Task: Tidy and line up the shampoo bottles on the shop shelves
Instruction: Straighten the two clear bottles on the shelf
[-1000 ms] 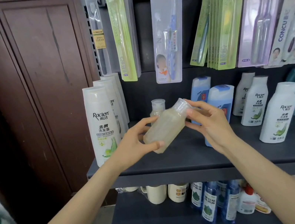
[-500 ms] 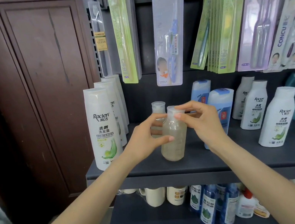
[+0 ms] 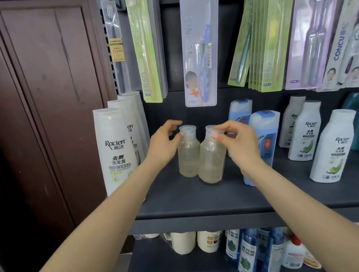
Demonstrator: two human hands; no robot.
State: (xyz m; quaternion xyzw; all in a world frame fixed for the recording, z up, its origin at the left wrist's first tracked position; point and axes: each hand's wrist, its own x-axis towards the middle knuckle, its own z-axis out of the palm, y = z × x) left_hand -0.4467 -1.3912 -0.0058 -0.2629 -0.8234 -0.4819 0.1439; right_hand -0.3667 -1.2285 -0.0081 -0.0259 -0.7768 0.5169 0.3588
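Two clear bottles stand upright and touching on the dark shelf (image 3: 208, 197), between the tall white bottles (image 3: 114, 151) and the blue ones (image 3: 265, 131). The left hand (image 3: 163, 145) cups the rear bottle (image 3: 189, 155); the right hand (image 3: 238, 140) pinches the front bottle (image 3: 212, 161) at its cap. The step looks like pairing them; next, the person likely needs to square them into a row and let go.

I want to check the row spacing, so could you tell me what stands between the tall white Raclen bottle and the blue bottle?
In the head view, two clear bottles stand there, with both hands on them.
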